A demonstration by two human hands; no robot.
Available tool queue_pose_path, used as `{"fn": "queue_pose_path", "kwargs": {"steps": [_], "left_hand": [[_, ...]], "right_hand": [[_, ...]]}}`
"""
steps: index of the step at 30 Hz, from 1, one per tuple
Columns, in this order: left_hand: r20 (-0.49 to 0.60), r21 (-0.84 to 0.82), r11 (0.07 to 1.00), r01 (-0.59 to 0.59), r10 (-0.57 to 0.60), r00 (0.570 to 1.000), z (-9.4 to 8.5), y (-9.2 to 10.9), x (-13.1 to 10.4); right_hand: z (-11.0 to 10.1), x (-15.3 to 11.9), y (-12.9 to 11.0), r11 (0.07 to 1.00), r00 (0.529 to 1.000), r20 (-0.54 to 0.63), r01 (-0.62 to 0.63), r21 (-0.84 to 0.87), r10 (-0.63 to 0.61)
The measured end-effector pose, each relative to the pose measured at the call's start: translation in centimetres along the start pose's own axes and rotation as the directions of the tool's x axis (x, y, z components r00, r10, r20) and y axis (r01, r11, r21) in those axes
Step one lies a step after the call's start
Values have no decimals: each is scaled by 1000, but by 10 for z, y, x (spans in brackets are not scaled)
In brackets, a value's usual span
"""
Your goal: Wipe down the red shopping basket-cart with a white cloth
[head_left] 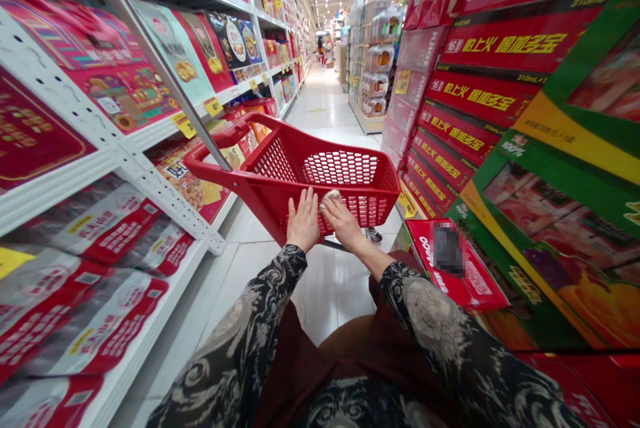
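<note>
A red plastic shopping basket [280, 205] on wheels stands in front of me, with its long grey metal handle [170, 81] slanting up to the upper left. My left hand [303, 218] lies flat on the basket's near side, its fingers stretched out and nothing in it. Beside it, my right hand [343, 220] presses a crumpled whitish cloth [331, 197] against the same side, near the rim. The cloth is partly hidden under the fingers. Perforated walls show the basket's interior, where no goods can be seen.
White shelves [170, 288] with boxed and bagged goods line the left. Stacked red drink cartons [480, 91] and green boxes [560, 215] rise on the right, with a red box [480, 281] lying low beside my right arm. A tiled aisle [323, 91] runs ahead past a display rack [375, 68].
</note>
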State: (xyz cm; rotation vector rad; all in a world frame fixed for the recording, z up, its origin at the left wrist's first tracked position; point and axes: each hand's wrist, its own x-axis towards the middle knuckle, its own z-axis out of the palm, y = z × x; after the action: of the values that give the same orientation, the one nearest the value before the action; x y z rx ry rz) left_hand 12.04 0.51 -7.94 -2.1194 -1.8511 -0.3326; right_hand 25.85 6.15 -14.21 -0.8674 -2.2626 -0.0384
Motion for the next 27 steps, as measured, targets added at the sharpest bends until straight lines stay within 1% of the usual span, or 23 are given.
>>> {"fn": "queue_pose_path", "kwargs": {"steps": [3, 5, 6, 8, 10, 12, 14, 16, 18, 20, 22, 27], "left_hand": [[22, -5, 1000, -25, 26, 999, 0, 2, -2], [31, -8, 1000, -27, 28, 999, -3, 3, -1], [28, -9, 1000, -24, 24, 999, -5, 3, 0], [5, -7, 1000, -13, 13, 1000, -11, 0, 4], [-22, 1, 1000, 1, -1, 1000, -15, -5, 10], [-24, 9, 1000, 20, -19, 1000, -17, -11, 15], [-11, 21, 999, 33, -33, 999, -18, -16, 19], [-4, 36, 999, 34, -34, 999, -17, -19, 22], [-3, 47, 998, 29, -29, 1000, -18, -18, 24], [3, 50, 998, 26, -26, 1000, -20, -15, 25], [12, 46, 999, 21, -22, 1000, -22, -12, 26], [25, 45, 999, 15, -16, 1000, -24, -4, 27]], "right_hand": [[2, -16, 4, 1000, 997, 82, 14, 8, -15], [-3, -17, 2, 999, 995, 85, 42, 32, -45], [-7, -14, -1, 998, 997, 51, 54, 43, -56], [-19, -3, -5, 998, 997, -62, 55, 44, -52], [-31, 11, -7, 1000, 988, -156, 12, 20, -9], [-40, 23, -4, 998, 986, -158, -56, -21, 52], [-45, 28, 4, 991, 991, -92, -108, -73, 101], [-47, 26, 14, 984, 991, -21, -133, -119, 132], [-47, 21, 25, 979, 989, 14, -143, -148, 146], [-50, 17, 34, 973, 986, 12, -164, -164, 168], [-54, 15, 42, 962, 977, -8, -211, -171, 213], [-67, 6, 68, 926, 940, -62, -340, -166, 334]]}}
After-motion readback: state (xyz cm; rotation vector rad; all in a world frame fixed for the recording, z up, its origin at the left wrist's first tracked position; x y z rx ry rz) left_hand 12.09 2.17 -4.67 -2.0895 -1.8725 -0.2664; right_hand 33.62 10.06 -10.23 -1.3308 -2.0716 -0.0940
